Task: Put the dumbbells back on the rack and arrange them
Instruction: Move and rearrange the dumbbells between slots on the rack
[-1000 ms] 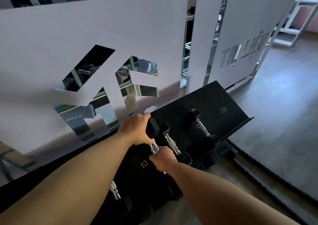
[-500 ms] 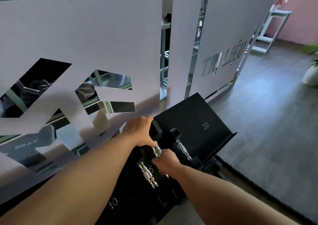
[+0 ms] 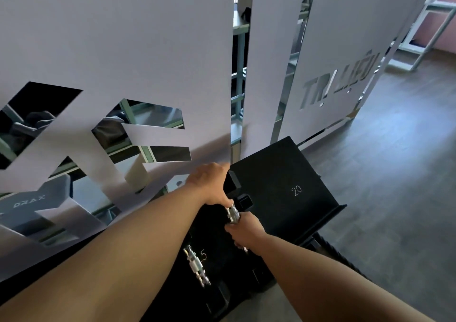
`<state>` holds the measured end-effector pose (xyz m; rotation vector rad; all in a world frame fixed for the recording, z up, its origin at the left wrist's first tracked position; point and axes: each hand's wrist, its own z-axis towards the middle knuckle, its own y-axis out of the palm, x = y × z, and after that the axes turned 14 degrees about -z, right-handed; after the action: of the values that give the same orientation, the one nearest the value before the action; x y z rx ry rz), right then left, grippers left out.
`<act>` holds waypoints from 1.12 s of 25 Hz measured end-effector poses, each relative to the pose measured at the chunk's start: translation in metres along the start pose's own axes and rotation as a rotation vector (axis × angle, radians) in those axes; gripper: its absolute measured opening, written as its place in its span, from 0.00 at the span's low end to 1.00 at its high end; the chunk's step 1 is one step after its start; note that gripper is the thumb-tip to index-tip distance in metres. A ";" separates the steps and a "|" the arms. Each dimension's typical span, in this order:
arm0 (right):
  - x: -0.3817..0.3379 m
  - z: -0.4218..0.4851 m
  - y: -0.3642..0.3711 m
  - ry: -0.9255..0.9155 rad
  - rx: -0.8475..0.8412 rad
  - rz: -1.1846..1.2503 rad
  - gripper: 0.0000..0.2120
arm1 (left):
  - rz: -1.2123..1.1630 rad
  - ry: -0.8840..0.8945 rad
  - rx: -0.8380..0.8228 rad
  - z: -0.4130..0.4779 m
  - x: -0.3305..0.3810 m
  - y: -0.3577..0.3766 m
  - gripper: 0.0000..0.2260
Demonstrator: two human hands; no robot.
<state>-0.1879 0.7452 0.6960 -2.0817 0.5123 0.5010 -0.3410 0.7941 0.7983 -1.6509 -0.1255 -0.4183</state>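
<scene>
here, at the far left, a frosted glass partition [image 3: 118, 58] with cut-out letter shapes stands behind the rack; the word "drax" shows through one clear gap low down. moving right, a second dumbbell [image 3: 197, 265] lies on the black rack [image 3: 278, 171] with its chrome handle showing, just beside a white "5" printed on the shelf.

next, the left hand [image 3: 209, 186] is closed over the upper black head of the dumbbell [image 3: 233, 214], fingers curled down around it, the thumb side near the chrome handle. just to the right and lower, the right hand [image 3: 246, 233] is wrapped tight around the lower part of that same handle, so a short stretch of chrome shows between the 2 hands. whether the dumbbell rests on the shelf or is held just above it cannot be told.

a square black block sits beside the handle. further right the sloped shelf is bare and marked "20", ending in a raised lip. beyond it lies dark wood flooring [image 3: 399, 198].
</scene>
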 end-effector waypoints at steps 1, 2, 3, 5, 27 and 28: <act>0.006 0.006 -0.005 -0.008 -0.008 0.001 0.05 | 0.007 -0.009 0.001 0.006 0.005 0.003 0.38; 0.013 0.012 -0.010 -0.014 -0.019 -0.001 0.05 | 0.009 -0.018 0.008 0.012 0.010 0.007 0.39; 0.019 0.019 -0.017 -0.016 -0.034 -0.001 0.05 | 0.007 -0.029 0.015 0.019 0.016 0.009 0.39; 0.031 0.028 -0.031 -0.008 -0.074 0.004 0.04 | 0.001 -0.055 0.016 0.031 0.027 0.015 0.39; 0.152 0.183 -0.127 -0.006 -0.129 0.095 0.06 | 0.095 -0.078 -0.048 0.221 0.105 0.104 0.31; 0.160 0.194 -0.129 -0.013 -0.127 0.085 0.06 | 0.090 -0.075 -0.049 0.232 0.108 0.112 0.31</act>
<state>-0.0159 0.9481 0.6010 -2.1827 0.5766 0.6097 -0.1597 0.9885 0.7142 -1.7140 -0.0975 -0.2931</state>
